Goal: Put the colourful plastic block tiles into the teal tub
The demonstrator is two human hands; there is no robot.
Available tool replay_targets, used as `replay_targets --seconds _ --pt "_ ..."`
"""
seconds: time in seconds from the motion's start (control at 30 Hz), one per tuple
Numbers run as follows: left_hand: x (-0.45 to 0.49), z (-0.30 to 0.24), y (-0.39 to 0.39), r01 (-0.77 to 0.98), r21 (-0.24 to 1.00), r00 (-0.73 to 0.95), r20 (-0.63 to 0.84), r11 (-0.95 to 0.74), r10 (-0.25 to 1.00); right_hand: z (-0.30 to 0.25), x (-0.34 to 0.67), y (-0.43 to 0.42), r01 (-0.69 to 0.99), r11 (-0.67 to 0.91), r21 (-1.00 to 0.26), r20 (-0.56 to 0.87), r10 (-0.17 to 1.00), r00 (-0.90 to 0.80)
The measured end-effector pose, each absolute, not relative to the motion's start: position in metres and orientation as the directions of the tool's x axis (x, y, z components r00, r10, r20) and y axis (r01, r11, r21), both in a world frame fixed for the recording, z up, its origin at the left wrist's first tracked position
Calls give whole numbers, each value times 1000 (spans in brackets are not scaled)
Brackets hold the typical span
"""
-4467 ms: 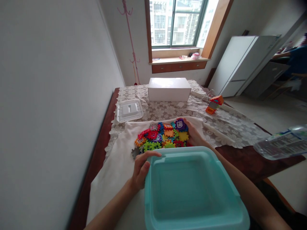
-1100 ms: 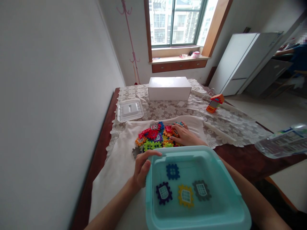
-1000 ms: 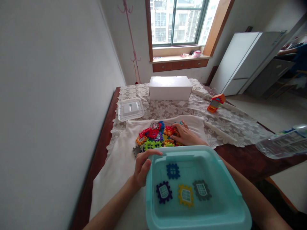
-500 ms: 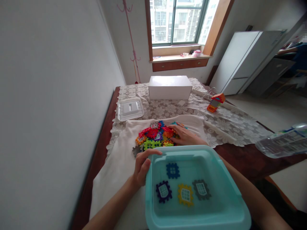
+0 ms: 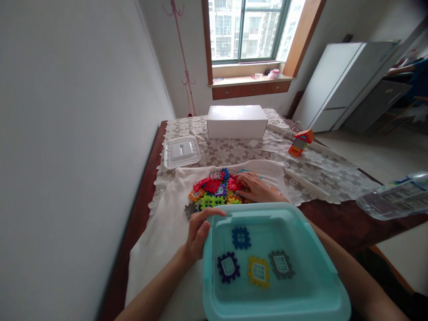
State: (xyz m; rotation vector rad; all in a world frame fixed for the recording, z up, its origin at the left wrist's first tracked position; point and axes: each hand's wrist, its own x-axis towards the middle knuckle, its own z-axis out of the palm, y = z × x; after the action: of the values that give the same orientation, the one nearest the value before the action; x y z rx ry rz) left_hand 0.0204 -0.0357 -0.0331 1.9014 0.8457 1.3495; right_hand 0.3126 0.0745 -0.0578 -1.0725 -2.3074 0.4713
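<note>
A person's left hand [image 5: 198,232] grips the near-left corner of a teal plastic tub [image 5: 302,236], thumb hooked over its rim and fingers curled down the outside wall. Inside the tub, just right of that hand, lie four toy tiles [image 5: 256,261]: blue, purple, yellow and grey. The right hand [image 5: 257,189] reaches past the tub's far rim and rests palm down, fingers loosely spread, on a pile of bright interlocking tiles [image 5: 214,191]; whether it is pinching a tile cannot be told. The pile sits on a white cloth [image 5: 160,236]. Beyond the right hand stand a clear lid [image 5: 181,151] and a white box [image 5: 236,121].
</note>
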Motion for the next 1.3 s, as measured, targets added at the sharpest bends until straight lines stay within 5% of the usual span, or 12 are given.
replay_targets --seconds 0.43,0.7,0.93,1.3 --pt "19 -36 -35 100 811 273 535 -576 800 -49 321 80 475 587 -655 510 808 -294" --pt "20 -33 -35 92 800 286 549 -593 785 -31 331 75 814 378 -441 164 926 -340" --pt "20 -35 -34 100 802 287 543 -589 789 -35 332 72 870 377 -317 119 926 -358" --pt "19 -36 -34 79 808 291 542 -584 788 -44 342 85 674 404 -619 230 913 -335"
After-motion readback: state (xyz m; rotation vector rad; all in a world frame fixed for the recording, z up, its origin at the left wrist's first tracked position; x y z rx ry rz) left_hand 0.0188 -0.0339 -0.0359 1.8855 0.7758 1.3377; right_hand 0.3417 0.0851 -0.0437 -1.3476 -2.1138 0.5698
